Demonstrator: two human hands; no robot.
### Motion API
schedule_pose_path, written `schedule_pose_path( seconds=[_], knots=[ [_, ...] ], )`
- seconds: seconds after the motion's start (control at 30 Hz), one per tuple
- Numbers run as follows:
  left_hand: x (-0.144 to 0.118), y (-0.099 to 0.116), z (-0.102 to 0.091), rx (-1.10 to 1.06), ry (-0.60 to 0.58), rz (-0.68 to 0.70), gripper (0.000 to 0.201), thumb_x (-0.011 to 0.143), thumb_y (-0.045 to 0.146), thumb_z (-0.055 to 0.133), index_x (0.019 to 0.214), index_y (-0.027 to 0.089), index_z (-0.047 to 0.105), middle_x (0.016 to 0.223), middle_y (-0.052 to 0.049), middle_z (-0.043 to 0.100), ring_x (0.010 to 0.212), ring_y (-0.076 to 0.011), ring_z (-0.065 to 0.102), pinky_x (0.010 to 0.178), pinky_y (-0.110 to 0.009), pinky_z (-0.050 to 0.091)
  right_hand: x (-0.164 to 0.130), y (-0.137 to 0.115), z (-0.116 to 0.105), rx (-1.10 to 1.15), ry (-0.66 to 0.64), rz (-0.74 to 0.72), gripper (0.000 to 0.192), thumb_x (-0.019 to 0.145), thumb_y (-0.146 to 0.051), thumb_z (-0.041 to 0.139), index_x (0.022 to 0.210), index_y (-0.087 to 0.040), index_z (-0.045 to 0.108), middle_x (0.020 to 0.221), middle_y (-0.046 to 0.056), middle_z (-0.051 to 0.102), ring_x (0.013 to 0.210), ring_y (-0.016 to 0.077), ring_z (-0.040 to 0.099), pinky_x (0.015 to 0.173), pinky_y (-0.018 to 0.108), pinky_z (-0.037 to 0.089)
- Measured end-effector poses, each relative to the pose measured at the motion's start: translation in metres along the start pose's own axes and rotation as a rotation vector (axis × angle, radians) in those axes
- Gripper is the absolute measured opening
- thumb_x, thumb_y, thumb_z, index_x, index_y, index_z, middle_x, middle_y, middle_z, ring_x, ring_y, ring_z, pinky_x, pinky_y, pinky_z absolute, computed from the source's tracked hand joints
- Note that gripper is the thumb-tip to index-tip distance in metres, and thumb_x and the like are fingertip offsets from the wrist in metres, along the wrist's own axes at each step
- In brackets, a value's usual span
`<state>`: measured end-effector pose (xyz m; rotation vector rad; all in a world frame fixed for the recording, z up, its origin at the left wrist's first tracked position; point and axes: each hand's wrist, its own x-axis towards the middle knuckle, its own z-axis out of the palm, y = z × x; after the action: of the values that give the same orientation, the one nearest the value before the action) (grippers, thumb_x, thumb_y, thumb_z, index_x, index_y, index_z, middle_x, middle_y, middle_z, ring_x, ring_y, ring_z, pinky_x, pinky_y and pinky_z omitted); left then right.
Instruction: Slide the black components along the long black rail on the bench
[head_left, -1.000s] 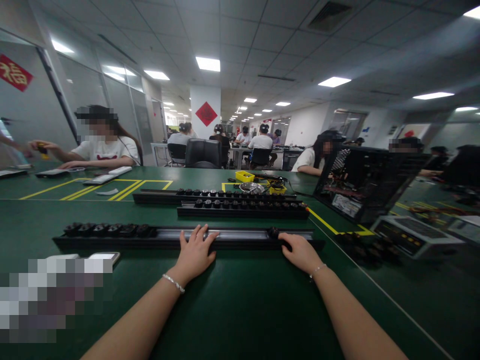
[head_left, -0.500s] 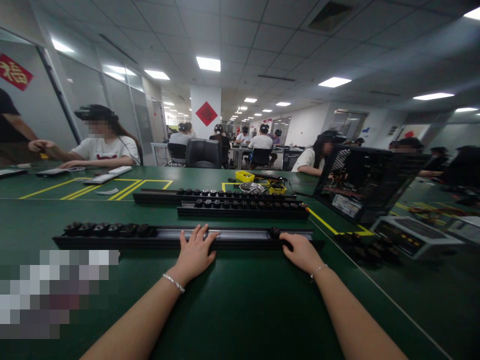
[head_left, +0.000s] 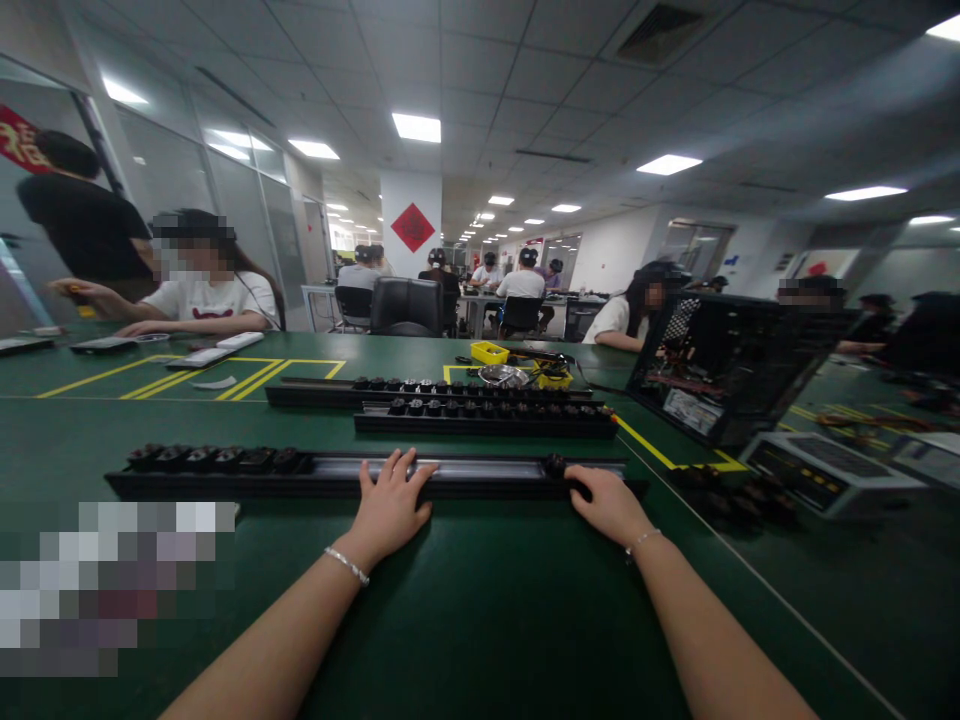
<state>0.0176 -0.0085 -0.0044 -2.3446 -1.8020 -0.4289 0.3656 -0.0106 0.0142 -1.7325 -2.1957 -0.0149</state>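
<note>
While left hand (head_left: 388,507) flat, rail (head_left: 465,470) steadied

One head-worn view, looking forward and slightly down across the worktop (head_left: 480,620).

I see everything from the person's own head height, seated close against the near edge of the worktop, so both forearms run in from the bottom of the frame and the hands, left hand (head_left: 390,505) and right hand (head_left: 609,505), sit near the lower middle. The lens is wide: the long black rail (head_left: 330,475) lies close in front, while the ceiling, far desks and seated people fill the upper half. There is no second view to share any part of the scene.
</note>
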Motion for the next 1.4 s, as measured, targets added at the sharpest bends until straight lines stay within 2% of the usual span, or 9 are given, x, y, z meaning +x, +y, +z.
schedule_pose_path(
  seconds=[1.03,1.4],
  knots=[
    [0.000,-0.005,0.008,0.015,0.051,0.031,0.054,0.079,0.038,0.052,0.132,0.038,0.043,0.144,-0.009,0.039,0.135,-0.0320,0.028,0.102,-0.069,0.010,-0.004,0.010,-0.006,0.009,0.010,0.045,0.030,0.078,-0.026,0.045,0.101,-0.023,0.064,0.108,0.004,0.067,0.102,0.0206,0.059,0.093,0.036,0.041],
    [0.001,-0.005,0.007,0.005,0.027,0.024,0.054,0.078,0.039,0.053,0.132,0.038,0.043,0.145,-0.008,0.038,0.136,-0.0326,0.026,0.103,-0.068,0.008,-0.005,0.011,-0.009,0.003,-0.004,0.087,0.031,0.079,-0.026,0.044,0.103,-0.023,0.064,0.110,0.004,0.066,0.103,0.0200,0.058,0.094,0.035,0.041]
  ],
)
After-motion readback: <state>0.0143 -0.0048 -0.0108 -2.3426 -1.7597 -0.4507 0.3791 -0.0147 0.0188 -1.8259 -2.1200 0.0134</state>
